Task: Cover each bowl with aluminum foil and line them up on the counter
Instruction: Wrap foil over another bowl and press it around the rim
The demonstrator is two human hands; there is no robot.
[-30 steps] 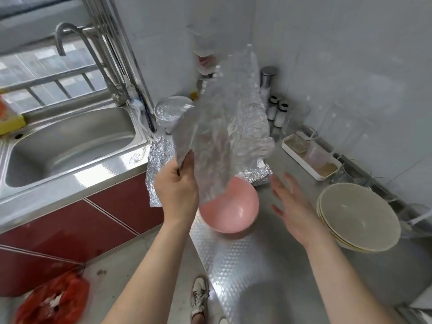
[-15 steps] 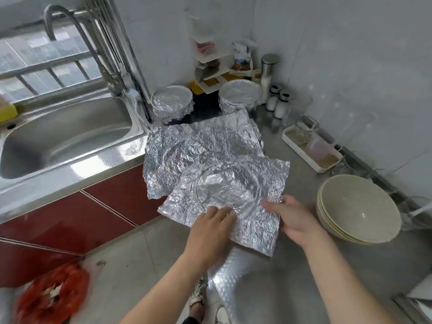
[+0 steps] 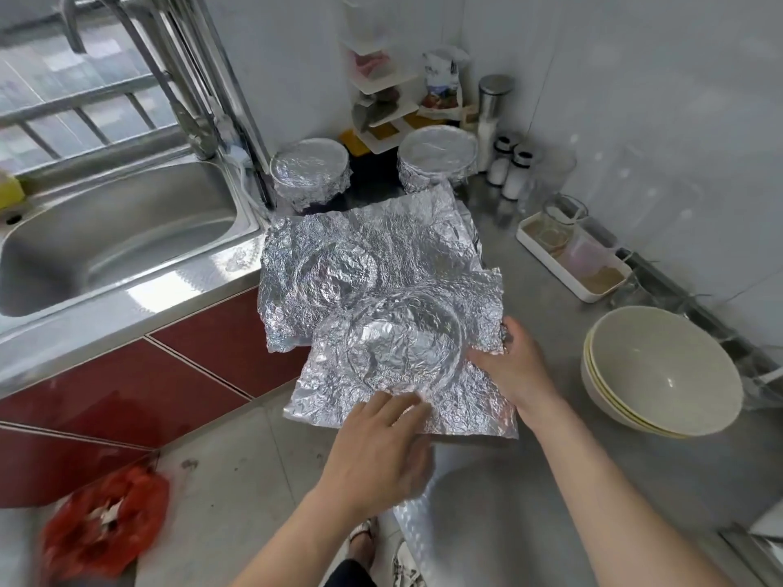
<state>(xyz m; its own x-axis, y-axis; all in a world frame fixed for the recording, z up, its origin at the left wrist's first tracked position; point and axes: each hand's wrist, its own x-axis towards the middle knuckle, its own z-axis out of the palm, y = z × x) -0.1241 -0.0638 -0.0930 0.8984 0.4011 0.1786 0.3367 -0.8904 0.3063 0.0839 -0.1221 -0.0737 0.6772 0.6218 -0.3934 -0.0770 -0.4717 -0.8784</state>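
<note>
One foil sheet (image 3: 406, 362), aloft a second ago, now draped over bowl right of sink (image 3: 106, 239); rim shows through, bowl itself hidden. Crimping likely next. Cream bowl stack (image 3: 661, 374) farther right of sink, uncovered. Right hand (image 3: 512, 370) pinches sheet's edge away from sink; left hand (image 3: 377, 446) rests flat on near edge.

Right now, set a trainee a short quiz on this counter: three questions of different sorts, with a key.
1. True or false: the stacked cream bowls are covered with foil.
2. How many wrapped bowls stand at the back?
3. The right hand meets the front foil sheet at its: A) right side, B) far edge, C) left side.
Key: 1 false; 2 two; 3 A.
</note>
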